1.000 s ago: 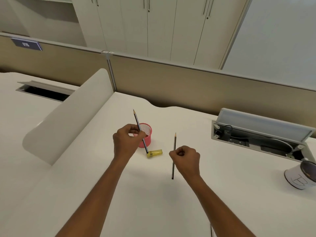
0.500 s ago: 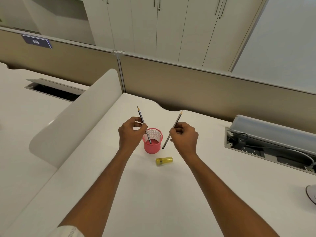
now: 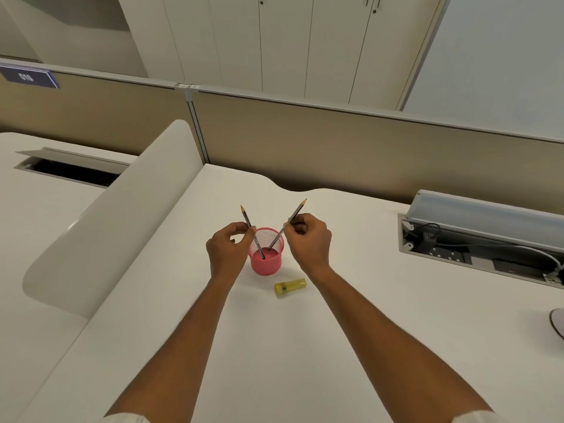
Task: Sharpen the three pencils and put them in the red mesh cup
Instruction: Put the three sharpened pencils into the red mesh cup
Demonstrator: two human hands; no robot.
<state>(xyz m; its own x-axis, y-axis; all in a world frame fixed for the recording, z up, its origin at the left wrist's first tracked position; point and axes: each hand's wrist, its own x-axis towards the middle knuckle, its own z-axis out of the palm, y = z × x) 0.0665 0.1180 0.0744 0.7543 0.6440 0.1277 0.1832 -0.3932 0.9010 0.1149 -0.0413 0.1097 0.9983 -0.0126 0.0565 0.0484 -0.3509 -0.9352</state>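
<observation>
My left hand (image 3: 227,250) pinches one pencil (image 3: 252,232), my right hand (image 3: 308,241) pinches another pencil (image 3: 288,222); both lower ends sit inside the red mesh cup (image 3: 266,259), tips up. Yellow sharpener (image 3: 290,287) lies near on the surface (image 3: 351,346)

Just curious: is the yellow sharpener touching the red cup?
Apart. The head view shows the yellow sharpener lying on the desk, with bare white desk between it and the red cup.
</observation>
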